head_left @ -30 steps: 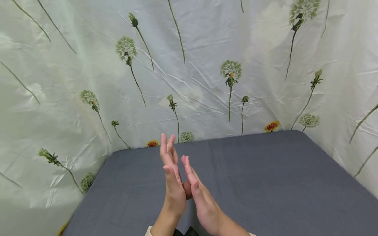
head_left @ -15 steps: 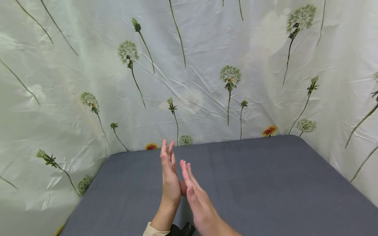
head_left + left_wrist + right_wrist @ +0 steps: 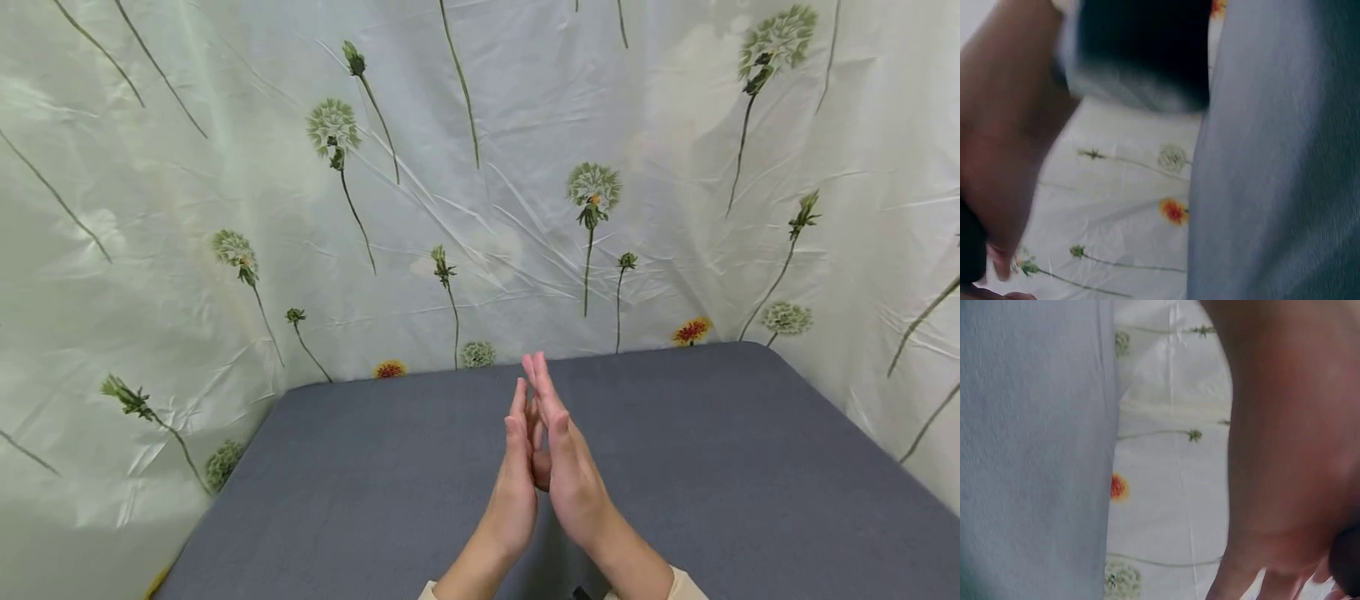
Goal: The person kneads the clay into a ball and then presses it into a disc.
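Between my two palms sits a small reddish-brown rounded lump (image 3: 542,468), mostly covered by the hands in the head view. My left hand (image 3: 516,487) presses it from the left with fingers straight and pointing up and away. From the other side my right hand (image 3: 577,483) presses flat against it, its fingertips reaching a little farther than the left ones. The hands lean together over the table. In the right wrist view, the right palm (image 3: 1291,444) fills the right side, with a dark rounded shape at its edge.
A dark grey cloth-covered table (image 3: 712,467) lies beneath the hands. Behind it and along both sides hangs a pale curtain (image 3: 510,200) printed with dandelions. A dark, blurred object (image 3: 1141,50) crosses the top of the left wrist view.
Both hands have shifted to the right with the lump between them. The right hand has slid forward against the left, which earlier reached farther out.
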A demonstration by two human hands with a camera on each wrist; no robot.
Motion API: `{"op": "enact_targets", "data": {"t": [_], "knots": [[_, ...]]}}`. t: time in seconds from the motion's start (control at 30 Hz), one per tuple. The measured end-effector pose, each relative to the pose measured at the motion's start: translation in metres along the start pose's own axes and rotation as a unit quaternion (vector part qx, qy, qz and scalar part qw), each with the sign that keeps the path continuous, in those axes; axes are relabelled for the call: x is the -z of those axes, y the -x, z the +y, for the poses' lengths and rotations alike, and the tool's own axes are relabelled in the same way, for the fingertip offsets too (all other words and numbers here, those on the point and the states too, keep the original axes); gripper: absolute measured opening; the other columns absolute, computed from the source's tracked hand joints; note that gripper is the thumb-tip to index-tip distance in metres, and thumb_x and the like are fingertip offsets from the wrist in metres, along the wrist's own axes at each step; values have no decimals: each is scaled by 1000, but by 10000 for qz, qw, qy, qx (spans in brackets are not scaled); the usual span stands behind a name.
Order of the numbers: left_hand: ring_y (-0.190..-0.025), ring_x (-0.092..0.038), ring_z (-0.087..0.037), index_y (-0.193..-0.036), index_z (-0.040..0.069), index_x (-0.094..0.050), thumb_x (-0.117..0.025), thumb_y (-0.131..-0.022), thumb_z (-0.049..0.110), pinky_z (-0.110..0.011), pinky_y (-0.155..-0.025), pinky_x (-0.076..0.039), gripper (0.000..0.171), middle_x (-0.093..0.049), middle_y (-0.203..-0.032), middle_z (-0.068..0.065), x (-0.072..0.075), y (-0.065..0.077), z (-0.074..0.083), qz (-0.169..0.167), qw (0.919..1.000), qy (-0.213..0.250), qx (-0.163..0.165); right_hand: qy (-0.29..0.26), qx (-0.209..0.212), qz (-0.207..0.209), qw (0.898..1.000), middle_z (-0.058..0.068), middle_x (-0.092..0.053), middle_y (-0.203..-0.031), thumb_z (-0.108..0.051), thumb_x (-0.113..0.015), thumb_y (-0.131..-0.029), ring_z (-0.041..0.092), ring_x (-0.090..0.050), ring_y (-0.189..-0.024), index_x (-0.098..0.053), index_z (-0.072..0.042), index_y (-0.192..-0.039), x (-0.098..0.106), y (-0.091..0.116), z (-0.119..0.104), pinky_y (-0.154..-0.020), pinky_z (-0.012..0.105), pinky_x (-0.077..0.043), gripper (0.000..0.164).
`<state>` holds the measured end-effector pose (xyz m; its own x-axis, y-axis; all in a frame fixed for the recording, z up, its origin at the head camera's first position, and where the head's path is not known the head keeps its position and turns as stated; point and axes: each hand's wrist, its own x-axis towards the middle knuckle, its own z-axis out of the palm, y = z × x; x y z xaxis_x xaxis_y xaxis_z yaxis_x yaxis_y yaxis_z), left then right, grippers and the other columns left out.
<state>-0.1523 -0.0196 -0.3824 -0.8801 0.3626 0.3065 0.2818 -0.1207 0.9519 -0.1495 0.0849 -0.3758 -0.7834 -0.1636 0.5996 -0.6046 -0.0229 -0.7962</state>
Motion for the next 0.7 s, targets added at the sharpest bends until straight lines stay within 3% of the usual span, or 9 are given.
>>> {"op": "enact_targets", "data": {"t": [0.03,0.07,0.17,0.33,0.4,0.5,0.57,0.63,0.7], "knots": [[-167,-18,-31,-173,24,11,4,-112,60,-59,-134,-16,71,-6,-182,-5,-2,1,3,-31,10000,69,55,3,-125,70,9999,3,-15,-182,-47,-4,-117,25,-13,-168,-6,-27,-175,2,-1,1,-133,41,-22,60],[-169,-4,-32,-173,25,12,3,-113,59,-66,-133,-4,70,-6,-182,-6,-3,3,5,-54,9998,119,122,-14,-267,125,9996,2,-15,-182,-50,-4,-117,30,-12,-167,-5,-30,-174,4,-2,2,-132,52,-21,61],[-169,3,-32,-173,30,12,4,-113,59,-69,-132,-2,67,-3,-182,-8,-5,7,14,-26,9999,63,137,-219,-574,176,9980,3,-12,-182,-55,-3,-115,39,-6,-168,-2,-34,-174,6,-4,5,-125,77,-10,63],[-169,6,-29,-173,38,6,1,-115,55,-75,-128,-5,61,-4,-182,-2,2,11,27,494,9971,-406,-415,-375,-1014,-126,9941,6,-8,-183,-48,-1,-117,41,-4,-168,3,-26,-174,-5,3,14,-126,78,-5,62],[-155,-43,-29,-173,40,3,0,-115,54,-67,-123,-34,59,-9,-181,-1,9,12,31,810,9907,-820,-720,-403,-1159,-437,9915,4,-5,-183,-44,-1,-117,37,-3,-168,5,-25,-174,-14,8,16,-128,74,-5,60],[-150,-48,-22,-173,39,1,-1,-116,53,-63,-118,-41,59,-12,-181,1,20,9,32,1216,9770,-1340,-1128,-501,-1323,-974,9851,1,-1,-182,-42,1,-117,32,-6,-168,10,-27,-172,-27,15,15,-133,56,-13,57],[-150,-49,-21,-173,38,0,-3,-115,55,-62,-119,-41,60,-14,-180,1,28,5,30,1420,9702,-1463,-1307,-594,-1298,-1219,9822,0,0,-182,-41,1,-117,31,-7,-168,14,-29,-171,-33,19,11,-134,49,-13,56],[-170,-6,-25,-174,36,-3,-5,-116,55,-71,-129,-15,62,-15,-180,0,34,0,27,1563,9678,-1376,-1417,-664,-1180,-1279,9825,-2,-1,-182,-41,1,-118,29,-6,-168,14,-31,-171,-36,21,4,-134,51,-10,56],[-170,-7,-30,-174,35,-5,-6,-115,58,-71,-129,-13,63,-18,-179,-3,38,-6,23,1648,9683,-1246,-1405,-726,-928,-1172,9861,-2,-4,-183,-39,0,-118,24,-2,-169,12,-31,-172,-35,21,-4,-131,63,-4,55]]}}
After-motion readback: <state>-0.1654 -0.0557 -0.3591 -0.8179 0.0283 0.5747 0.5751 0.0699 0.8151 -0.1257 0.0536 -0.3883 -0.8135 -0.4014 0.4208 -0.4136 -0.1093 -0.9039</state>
